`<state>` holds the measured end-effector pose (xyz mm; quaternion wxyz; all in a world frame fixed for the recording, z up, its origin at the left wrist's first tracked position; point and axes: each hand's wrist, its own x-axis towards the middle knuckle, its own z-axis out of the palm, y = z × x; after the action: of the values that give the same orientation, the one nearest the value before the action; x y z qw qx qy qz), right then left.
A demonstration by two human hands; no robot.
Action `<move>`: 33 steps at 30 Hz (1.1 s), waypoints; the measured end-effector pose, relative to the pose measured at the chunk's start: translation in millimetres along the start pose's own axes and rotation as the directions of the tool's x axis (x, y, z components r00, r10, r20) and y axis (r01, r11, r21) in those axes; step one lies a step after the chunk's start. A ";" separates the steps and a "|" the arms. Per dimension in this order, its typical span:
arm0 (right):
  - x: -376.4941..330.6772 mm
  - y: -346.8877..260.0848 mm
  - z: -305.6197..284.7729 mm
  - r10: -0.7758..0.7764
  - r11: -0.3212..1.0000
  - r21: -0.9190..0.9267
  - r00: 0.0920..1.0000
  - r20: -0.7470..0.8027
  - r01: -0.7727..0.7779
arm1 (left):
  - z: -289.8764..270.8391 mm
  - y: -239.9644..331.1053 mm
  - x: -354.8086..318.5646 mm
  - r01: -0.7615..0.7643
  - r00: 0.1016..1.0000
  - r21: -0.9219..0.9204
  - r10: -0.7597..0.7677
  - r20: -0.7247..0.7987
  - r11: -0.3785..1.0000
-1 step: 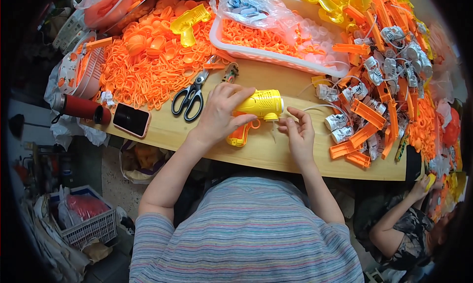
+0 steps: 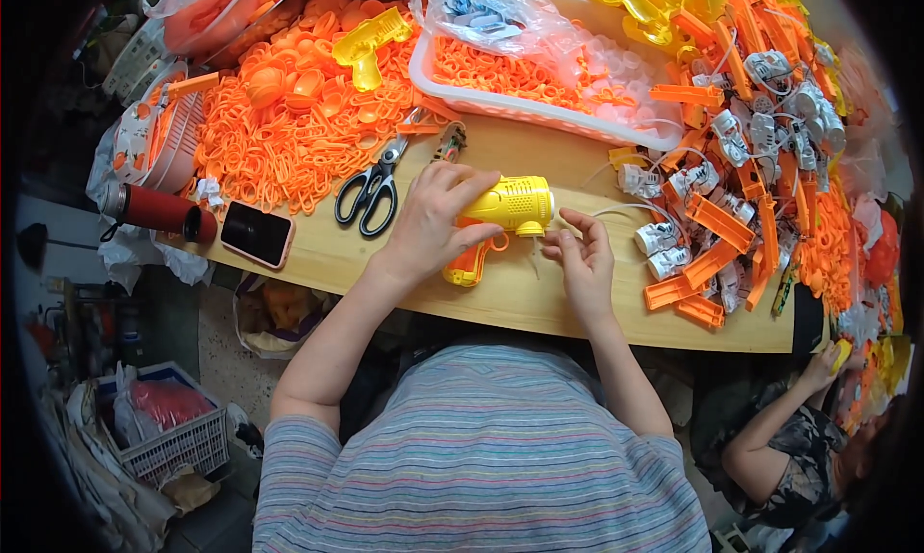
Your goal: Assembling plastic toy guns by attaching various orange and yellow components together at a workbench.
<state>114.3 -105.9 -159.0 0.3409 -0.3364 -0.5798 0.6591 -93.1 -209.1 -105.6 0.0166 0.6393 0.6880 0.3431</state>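
Observation:
My left hand (image 2: 431, 218) grips a yellow toy gun body (image 2: 508, 206) with an orange handle, lying on its side on the wooden table (image 2: 539, 308). My right hand (image 2: 580, 255) sits just to the right of the gun's front end. Its fingertips pinch a thin white tube or wire (image 2: 616, 212) that runs toward the small white units on the right. Both forearms come in from the lower edge over my striped shirt.
Black-handled scissors (image 2: 371, 189), small pliers (image 2: 449, 141), a dark phone (image 2: 256, 233) and a red bottle (image 2: 159, 211) lie to the left. Behind are orange plastic parts (image 2: 279, 120) and a white tray (image 2: 539, 115) of orange rings. Orange pieces and white units (image 2: 712, 235) crowd the right. Another person (image 2: 780, 437) sits lower right.

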 end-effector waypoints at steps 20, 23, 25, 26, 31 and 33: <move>1.0 2.7 3.0 0.045 0.998 0.048 0.999 0.013 -0.046 | 3.7 7.5 0.2 0.069 0.996 -0.064 -0.065 0.060 0.996; 1.0 2.3 3.4 0.044 0.998 0.042 0.999 0.011 -0.044 | 6.2 6.6 -0.4 0.076 0.996 -0.063 -0.072 0.058 0.995; 1.3 2.2 3.2 0.044 0.998 0.046 0.999 0.012 -0.045 | 6.9 6.1 -0.3 0.069 0.997 -0.065 -0.066 0.050 0.995; 1.6 2.2 3.0 0.048 0.998 0.036 0.999 0.018 -0.048 | 7.0 5.9 -0.2 0.070 0.997 -0.066 -0.066 0.051 0.995; 3.9 3.4 2.7 0.051 0.998 0.041 0.998 0.022 -0.052 | 6.9 6.7 1.4 0.081 0.995 -0.056 -0.077 0.057 0.995; 4.9 1.1 4.4 0.067 0.997 0.044 0.998 0.010 -0.067 | 6.6 7.5 2.6 0.084 0.995 -0.032 -0.082 0.065 0.996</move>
<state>107.9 -104.2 -159.8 0.3236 -0.3453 -0.5548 0.6843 -84.1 -204.3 -105.9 0.0637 0.6205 0.7070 0.3332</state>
